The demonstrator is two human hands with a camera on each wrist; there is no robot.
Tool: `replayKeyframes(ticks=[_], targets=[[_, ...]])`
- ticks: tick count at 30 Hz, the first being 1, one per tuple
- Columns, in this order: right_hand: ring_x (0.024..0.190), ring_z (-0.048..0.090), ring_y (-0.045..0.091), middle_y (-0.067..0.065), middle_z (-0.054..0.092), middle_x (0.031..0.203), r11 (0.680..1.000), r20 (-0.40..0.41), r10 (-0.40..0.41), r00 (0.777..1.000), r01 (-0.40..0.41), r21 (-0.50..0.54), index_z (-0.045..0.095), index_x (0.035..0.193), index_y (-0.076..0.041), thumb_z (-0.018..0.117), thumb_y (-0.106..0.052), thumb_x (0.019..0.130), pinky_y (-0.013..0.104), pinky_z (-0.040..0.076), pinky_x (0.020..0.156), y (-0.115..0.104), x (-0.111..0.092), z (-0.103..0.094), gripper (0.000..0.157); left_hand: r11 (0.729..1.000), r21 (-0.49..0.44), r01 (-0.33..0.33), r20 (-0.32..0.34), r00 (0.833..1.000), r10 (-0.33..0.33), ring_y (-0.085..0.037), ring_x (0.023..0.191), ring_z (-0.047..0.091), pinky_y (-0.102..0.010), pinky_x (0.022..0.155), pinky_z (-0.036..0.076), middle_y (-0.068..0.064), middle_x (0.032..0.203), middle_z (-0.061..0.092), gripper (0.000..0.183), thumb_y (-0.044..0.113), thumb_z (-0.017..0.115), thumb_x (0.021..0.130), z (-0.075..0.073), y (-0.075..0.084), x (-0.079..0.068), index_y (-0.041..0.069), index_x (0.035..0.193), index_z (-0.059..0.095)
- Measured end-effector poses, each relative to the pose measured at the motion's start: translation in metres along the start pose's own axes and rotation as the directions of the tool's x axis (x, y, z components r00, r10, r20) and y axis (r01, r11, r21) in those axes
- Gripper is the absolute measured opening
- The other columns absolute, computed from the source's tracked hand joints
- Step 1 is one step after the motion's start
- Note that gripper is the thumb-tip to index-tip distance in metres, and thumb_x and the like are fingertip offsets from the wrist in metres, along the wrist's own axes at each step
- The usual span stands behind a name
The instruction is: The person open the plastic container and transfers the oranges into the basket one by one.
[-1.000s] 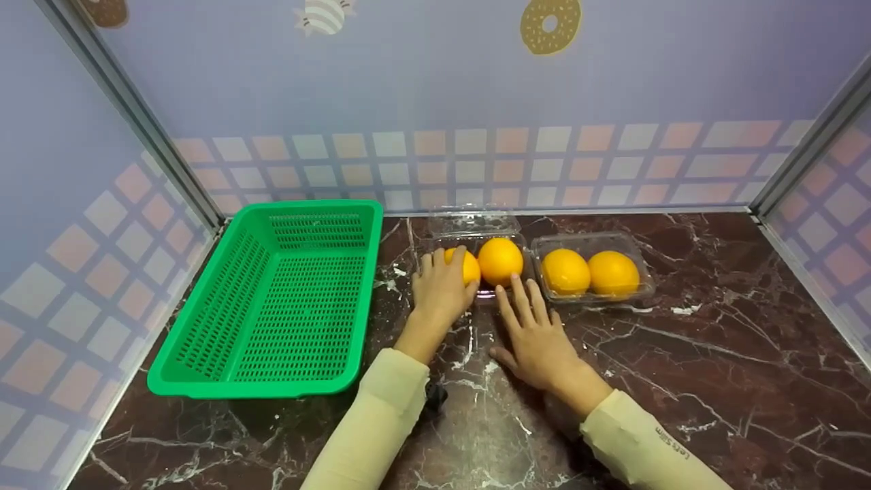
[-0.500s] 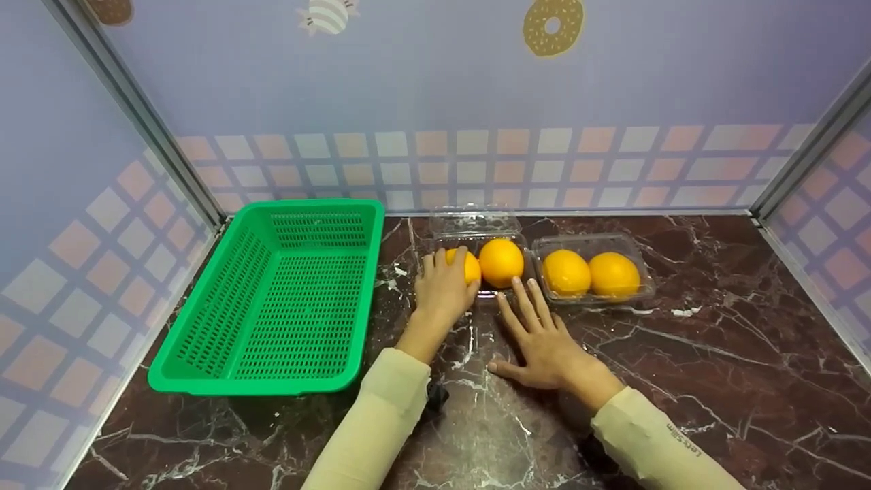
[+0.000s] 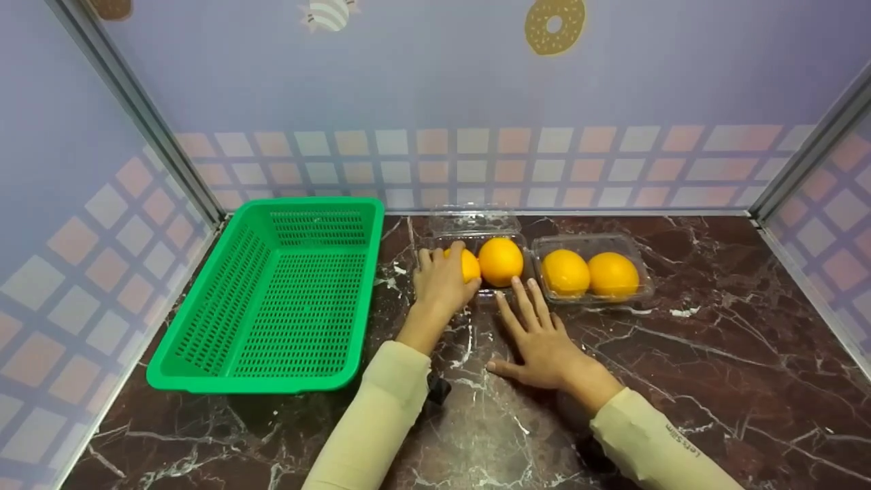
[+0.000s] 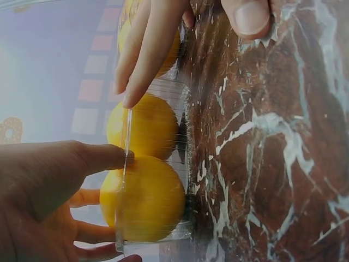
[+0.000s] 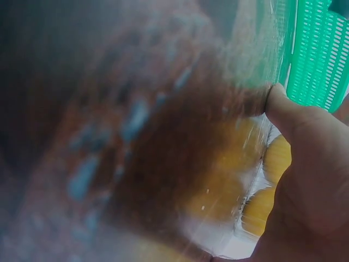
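A clear plastic clamshell box [image 3: 487, 294] stands lid raised near the back wall, with two oranges in it. My left hand [image 3: 441, 289] reaches over the left orange [image 3: 469, 267]; in the left wrist view its thumb lies at the box rim [image 4: 128, 131] and its fingers curve round the orange's far side. The right orange [image 3: 501, 262] sits bare beside it. My right hand [image 3: 543, 347] lies low in front of the box, fingers straight and spread, two fingertips right at the front rim. Its thumb points left over the tabletop.
To the right stands a second clear box [image 3: 592, 241] holding two oranges [image 3: 566, 272]. A green plastic basket [image 3: 371, 299] with perforated walls stands on the left. Patterned panels [image 3: 476, 163] close in the back and sides of the dark marbled table [image 3: 721, 381].
My right hand has slid slightly back and to the right, its thumb spreading out from the palm. The left hand stays over the left orange almost unmoved.
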State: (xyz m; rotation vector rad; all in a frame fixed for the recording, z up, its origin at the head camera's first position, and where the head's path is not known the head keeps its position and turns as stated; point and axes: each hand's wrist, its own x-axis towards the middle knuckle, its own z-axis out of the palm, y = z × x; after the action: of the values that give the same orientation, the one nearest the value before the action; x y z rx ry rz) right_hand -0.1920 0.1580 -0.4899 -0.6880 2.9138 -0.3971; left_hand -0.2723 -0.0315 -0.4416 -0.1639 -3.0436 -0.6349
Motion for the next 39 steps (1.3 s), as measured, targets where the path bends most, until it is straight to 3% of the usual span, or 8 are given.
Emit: replayKeyframes(ticks=[5,14,21,24,31,39], targets=[[0.161,-0.018,0.045,0.021,-0.017,0.175,1.0,0.008,0.002,1.0,-0.002,0.009,0.004,0.172,-0.012,0.068,-0.064,0.095,0.079,0.028,0.116,0.0,0.0,0.001,0.112,1.0,-0.008,0.03,-0.019,0.999,-0.031,-0.04,0.141,0.045,-0.058,0.114,0.046,-0.022,0.15,0.057,0.093,0.044,0.083,0.091,0.002,-0.003,0.003,0.012,0.164,0.036],[0.162,-0.015,0.043,0.017,-0.015,0.177,0.999,-0.013,0.005,1.0,-0.004,0.04,0.006,0.172,-0.014,0.072,-0.064,0.092,0.08,0.029,0.114,0.001,-0.002,0.001,0.115,0.993,-0.114,-0.032,-0.181,0.983,0.011,-0.038,0.137,0.05,-0.055,0.118,0.041,-0.021,0.143,0.062,0.083,0.039,0.09,0.085,0.013,-0.012,0.001,0.006,0.151,0.053],[0.162,-0.015,0.044,0.019,-0.014,0.176,1.0,-0.033,0.001,0.999,0.0,0.031,0.005,0.172,-0.013,0.073,-0.064,0.091,0.079,0.03,0.115,0.001,0.001,0.001,0.117,0.945,-0.318,-0.079,-0.256,0.967,-0.005,-0.041,0.13,0.058,-0.056,0.113,0.045,-0.019,0.146,0.054,0.079,0.031,0.088,0.088,0.012,-0.017,0.001,0.01,0.154,0.049],[0.162,-0.014,0.044,0.02,-0.013,0.176,0.999,-0.042,0.0,0.999,0.001,0.034,0.005,0.171,-0.012,0.074,-0.063,0.091,0.078,0.03,0.115,0.001,0.001,0.0,0.118,0.927,-0.359,-0.108,-0.285,0.959,0.001,-0.042,0.127,0.061,-0.056,0.111,0.047,-0.018,0.147,0.053,0.077,0.03,0.087,0.09,0.01,-0.017,0.0,0.011,0.154,0.049],[0.162,-0.01,0.046,0.02,-0.009,0.177,0.999,-0.065,-0.011,0.998,0.015,0.052,0.009,0.171,-0.01,0.075,-0.061,0.092,0.08,0.033,0.113,0.002,-0.001,-0.001,0.115,0.913,-0.358,-0.198,-0.378,0.924,0.052,-0.041,0.126,0.06,-0.055,0.106,0.053,-0.019,0.14,0.055,0.071,0.029,0.088,0.089,0.003,-0.019,-0.008,0.008,0.147,0.054],[0.162,-0.011,0.045,0.02,-0.01,0.177,0.999,-0.056,-0.01,0.998,0.012,0.045,0.009,0.171,-0.011,0.074,-0.063,0.092,0.079,0.032,0.114,0.0,-0.001,-0.001,0.115,0.894,-0.379,-0.238,-0.38,0.921,0.084,-0.04,0.129,0.054,-0.056,0.107,0.052,-0.017,0.141,0.052,0.068,0.026,0.088,0.089,-0.002,-0.022,-0.023,0.009,0.147,0.056]])
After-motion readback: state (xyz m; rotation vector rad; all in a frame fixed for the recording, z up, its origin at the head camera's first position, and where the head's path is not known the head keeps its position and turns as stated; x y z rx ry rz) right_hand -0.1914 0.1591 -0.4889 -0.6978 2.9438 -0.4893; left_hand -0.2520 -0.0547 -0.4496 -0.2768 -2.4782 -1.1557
